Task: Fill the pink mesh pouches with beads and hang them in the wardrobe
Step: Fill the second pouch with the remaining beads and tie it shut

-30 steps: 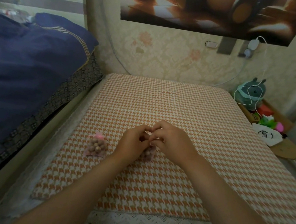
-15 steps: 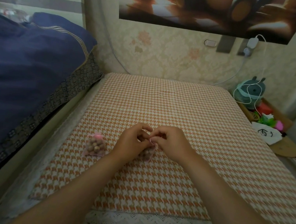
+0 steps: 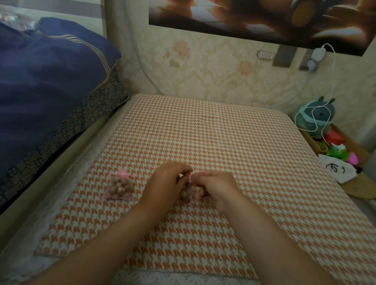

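Since a second ago the two hands are drawing slightly apart, opening a small gap in which a strip of pink is now showing. The left hand is curling its fingers round the neck of the pink mesh pouch, which is standing on the table just below centre of the frame, between both hands. The right hand is pinching the pink ribbon at the pouch's top between thumb and forefinger, its other fingers tucking under against the cloth. Brown beads are showing through the mesh.

Left of the left hand, a little apart from it, a second pouch is lying on the cloth, filled and tied shut.

Open houndstooth cloth is stretching away above the hands toward the wall, and to the right as far as the table's right edge. A lace border is running along the near edge at the bottom of the frame, under the forearms. Along the left edge a blue quilt is rising above the table, filling the upper left. Past the right edge, at mid right, a teal toy wrapped in a white cable is sitting among small clutter.
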A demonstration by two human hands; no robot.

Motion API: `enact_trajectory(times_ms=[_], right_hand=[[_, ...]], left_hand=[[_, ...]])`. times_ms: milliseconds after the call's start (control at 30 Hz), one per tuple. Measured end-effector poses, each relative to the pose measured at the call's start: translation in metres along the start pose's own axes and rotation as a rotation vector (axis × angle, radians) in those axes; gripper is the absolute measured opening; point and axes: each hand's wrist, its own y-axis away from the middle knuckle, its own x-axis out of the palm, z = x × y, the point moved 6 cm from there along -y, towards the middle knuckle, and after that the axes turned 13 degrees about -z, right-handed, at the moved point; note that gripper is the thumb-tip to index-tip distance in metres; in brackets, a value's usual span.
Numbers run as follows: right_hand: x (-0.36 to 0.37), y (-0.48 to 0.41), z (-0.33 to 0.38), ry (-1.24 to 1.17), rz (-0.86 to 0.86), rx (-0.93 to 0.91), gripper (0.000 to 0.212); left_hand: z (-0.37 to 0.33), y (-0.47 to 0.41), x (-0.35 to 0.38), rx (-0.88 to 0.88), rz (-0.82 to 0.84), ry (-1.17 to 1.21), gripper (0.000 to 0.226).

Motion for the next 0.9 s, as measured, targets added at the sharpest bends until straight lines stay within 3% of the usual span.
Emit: enact_trajectory(times_ms=[233,333,467,767,900], right_hand=[[0.000,-0.001,0.015,0.240,0.078,-0.268,0.007],[-0.001,0.003,0.021,0.322,0.161,-0.334,0.008],[0.001,0.003,0.022,0.410,0.182,-0.365,0.012],[0.007,0.003,0.005,0.109,0.225,-0.060,0.010],[0.009,0.005,0.005,0.078,0.233,-0.035,0.007]], left_hand=[[0.001,-0.005,-0.003,-0.052,0.113,0.031,0.013],[0.003,-0.007,-0.005,-0.173,0.189,0.088,0.017],[0.003,-0.006,-0.008,-0.168,0.202,0.092,0.019],[0.005,0.002,-0.008,-0.087,0.092,-0.025,0.001],[0.005,-0.002,-0.010,-0.093,0.112,-0.047,0.005]])
